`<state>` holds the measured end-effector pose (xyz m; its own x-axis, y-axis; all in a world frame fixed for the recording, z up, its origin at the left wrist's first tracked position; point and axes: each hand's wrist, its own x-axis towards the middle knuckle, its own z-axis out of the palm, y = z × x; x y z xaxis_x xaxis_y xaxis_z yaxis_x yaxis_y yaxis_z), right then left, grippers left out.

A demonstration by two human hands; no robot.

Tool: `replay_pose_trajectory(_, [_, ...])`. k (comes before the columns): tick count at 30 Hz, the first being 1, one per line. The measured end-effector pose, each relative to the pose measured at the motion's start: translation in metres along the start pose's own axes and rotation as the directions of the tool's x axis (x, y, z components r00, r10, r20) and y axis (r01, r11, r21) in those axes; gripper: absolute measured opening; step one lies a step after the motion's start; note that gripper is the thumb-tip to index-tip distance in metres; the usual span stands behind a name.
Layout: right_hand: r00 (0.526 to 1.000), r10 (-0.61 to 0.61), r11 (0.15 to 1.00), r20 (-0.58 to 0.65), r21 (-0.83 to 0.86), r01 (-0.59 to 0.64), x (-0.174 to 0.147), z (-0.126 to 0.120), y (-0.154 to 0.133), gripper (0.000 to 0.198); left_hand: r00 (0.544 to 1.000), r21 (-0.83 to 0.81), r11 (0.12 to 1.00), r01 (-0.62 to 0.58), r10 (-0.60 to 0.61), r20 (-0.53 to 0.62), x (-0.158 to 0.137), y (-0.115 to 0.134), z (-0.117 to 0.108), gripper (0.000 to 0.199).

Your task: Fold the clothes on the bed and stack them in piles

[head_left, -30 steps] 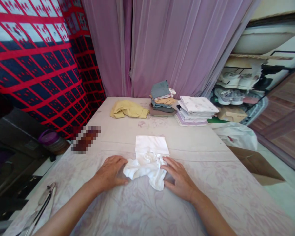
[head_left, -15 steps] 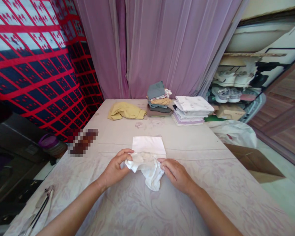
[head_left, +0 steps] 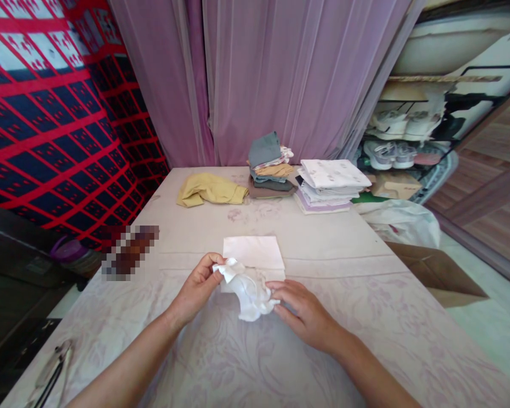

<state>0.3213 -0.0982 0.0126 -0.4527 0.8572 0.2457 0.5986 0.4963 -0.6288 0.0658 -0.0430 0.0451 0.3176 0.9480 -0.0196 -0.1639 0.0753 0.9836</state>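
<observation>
A crumpled, thin white cloth [head_left: 249, 292] is held up between my two hands, its loose lower part hanging in folds. My left hand [head_left: 198, 287] pinches the upper left corner between thumb and fingers. At the opposite edge, my right hand [head_left: 306, 315] has its thumb and fingers around the bunched fabric, with a looser hold. Just behind and partly under the cloth lies a flat white rectangle [head_left: 254, 251], folded cloth or paper; its near part is covered.
On the patterned bedsheet [head_left: 323, 368] at the back lie a yellow garment [head_left: 212, 189], a stack of folded clothes [head_left: 271, 170] and a pile of folded white fabric [head_left: 334, 184]. Eyeglasses [head_left: 53, 371] rest at the near left. A brown cardboard box [head_left: 437, 275] stands right of the bed.
The cloth's left side has been raised and bunched more, and its hanging part has swung left. My right hand's fingers have loosened and spread somewhat. The view has shifted slightly.
</observation>
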Motion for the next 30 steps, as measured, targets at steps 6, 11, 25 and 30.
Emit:
replay_pose_trajectory(6, [0.916,0.402,0.828,-0.014,0.432,-0.357,0.063,-0.041,0.037,0.027,0.979,0.024,0.992,0.122,-0.117,-0.166,0.05,0.002,0.003,0.041])
replay_pose_trajectory(11, [0.787,0.591,0.743,-0.176,0.499,-0.446,0.093,-0.013,0.079,0.028,0.903,0.0,0.964,0.267,-0.251,-0.349,0.086,-0.026,-0.009,0.044])
replay_pose_trajectory(25, [0.768,0.609,0.58,-0.196,0.771,-0.263,0.098,0.01,0.084,0.043,0.937,-0.084,0.982,0.171,-0.188,-0.294,0.098,-0.037,-0.006,0.047])
replay_pose_trajectory(30, [0.643,0.632,0.774,-0.434,0.387,-0.501,0.086,-0.005,0.089,0.035,0.936,0.204,0.961,0.186,-0.11,-0.335,0.099,-0.047,-0.015,0.046])
